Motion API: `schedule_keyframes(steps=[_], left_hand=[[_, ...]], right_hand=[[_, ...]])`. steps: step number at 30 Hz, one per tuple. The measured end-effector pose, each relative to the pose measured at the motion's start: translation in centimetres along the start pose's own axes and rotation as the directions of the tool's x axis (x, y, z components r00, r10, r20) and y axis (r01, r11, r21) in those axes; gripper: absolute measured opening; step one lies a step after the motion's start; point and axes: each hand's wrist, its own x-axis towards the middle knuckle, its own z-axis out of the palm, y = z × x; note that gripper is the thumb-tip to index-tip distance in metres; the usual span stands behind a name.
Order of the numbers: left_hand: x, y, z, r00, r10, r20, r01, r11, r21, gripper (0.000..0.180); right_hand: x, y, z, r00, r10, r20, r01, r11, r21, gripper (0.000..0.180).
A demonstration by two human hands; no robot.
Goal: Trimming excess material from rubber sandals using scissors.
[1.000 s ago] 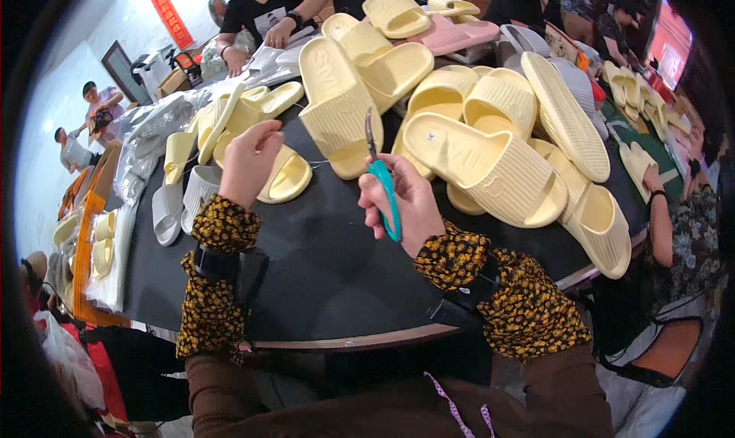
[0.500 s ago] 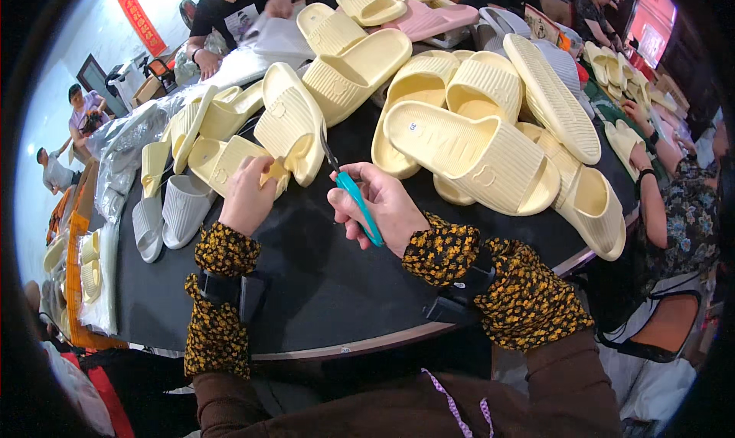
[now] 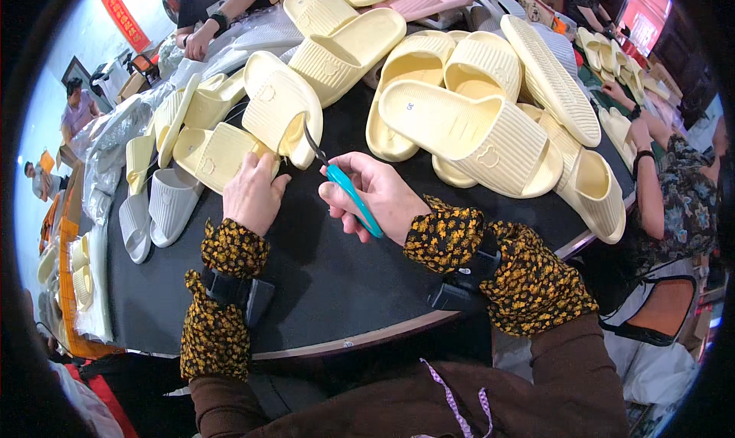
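My left hand (image 3: 250, 193) has its fingers bent over the near right end of a cream slide slipper (image 3: 220, 158) lying on its side; the thumb sticks out to the right. In my right hand (image 3: 379, 197) is a teal-handled cutting tool (image 3: 348, 189) with a thin, curved dark tip. That tip points up and away, at the right edge of another cream slipper (image 3: 268, 97), which leans behind my left hand. Whether the tip touches this slipper, I cannot tell. Fingers of my right hand wrap the handle.
More cream slippers (image 3: 467, 135) are heaped across the dark table (image 3: 329, 300). Grey slippers (image 3: 174, 208) lie left, beside clear plastic bags (image 3: 107, 151). A pink slipper (image 3: 421, 1) sits at the back. Other people work opposite and at the right, where a co-worker's hand (image 3: 639, 135) touches slippers.
The cutting tool's tip has shifted left and away from me, onto the leaning slipper's edge. My left hand has opened its thumb slightly from the slipper. The view has shifted a little.
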Motion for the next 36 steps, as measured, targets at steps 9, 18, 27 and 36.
schedule_keyframes(steps=[9,18,27,36], left_hand=[[0.3,-0.7,0.1,0.993,-0.048,-0.107,-0.001,0.907,-0.421,0.016],[0.5,-1.3,0.2,0.987,0.028,-0.161,-0.053,0.987,-0.153,0.018],[0.4,-0.1,1.5,0.992,0.069,-0.109,-0.084,0.987,-0.135,0.013],[0.0,-1.6,-2.0,0.992,-0.013,0.125,0.111,0.563,-0.819,0.010]], right_hand=[[0.2,0.7,-0.1,1.000,-0.022,0.021,0.023,1.000,-0.016,0.052],[0.3,0.8,-0.2,0.999,0.001,0.047,0.000,1.000,-0.021,0.054],[0.3,0.8,-0.2,1.000,0.006,0.025,-0.005,0.999,-0.032,0.054],[0.1,0.4,-0.2,0.998,0.041,0.043,-0.041,0.999,-0.010,0.043]])
